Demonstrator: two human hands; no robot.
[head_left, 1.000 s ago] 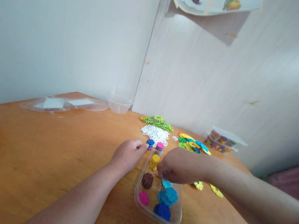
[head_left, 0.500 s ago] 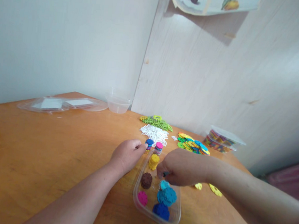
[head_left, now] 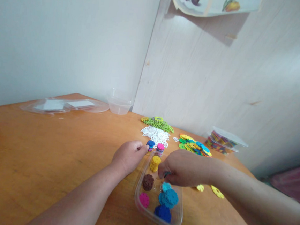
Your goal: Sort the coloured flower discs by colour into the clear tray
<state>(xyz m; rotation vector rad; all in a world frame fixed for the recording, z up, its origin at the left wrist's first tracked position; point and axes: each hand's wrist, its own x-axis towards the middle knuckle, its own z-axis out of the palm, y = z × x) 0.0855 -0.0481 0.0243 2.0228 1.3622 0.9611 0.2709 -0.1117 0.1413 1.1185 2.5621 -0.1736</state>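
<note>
Over the right side of a clear plastic container (head_left: 136,199), my right hand (head_left: 184,168) is closed, with a dark teal notched disc (head_left: 167,174) partly showing between its fingers. My left hand (head_left: 129,156) is closed at the container's far left corner, its thumb against a small mixed stack of notched discs (head_left: 151,143), blue on top; the other fingers are mostly hidden. Inside the container are yellow discs (head_left: 155,163), brown discs (head_left: 148,182), a pink disc (head_left: 144,200), light-blue discs (head_left: 170,198) and dark blue discs (head_left: 163,213).
Beyond the hands lie a pink-topped stack (head_left: 160,147), white lattice pieces (head_left: 155,134), green pieces (head_left: 162,125) and a pile of mixed discs (head_left: 194,145). Lidded boxes (head_left: 222,141) stand back right, a clear tub (head_left: 119,104) and flat lids (head_left: 50,105) back left.
The whole view has shifted slightly. Both hands keep nearly the same place by the container, and the disc stacks look unchanged.
</note>
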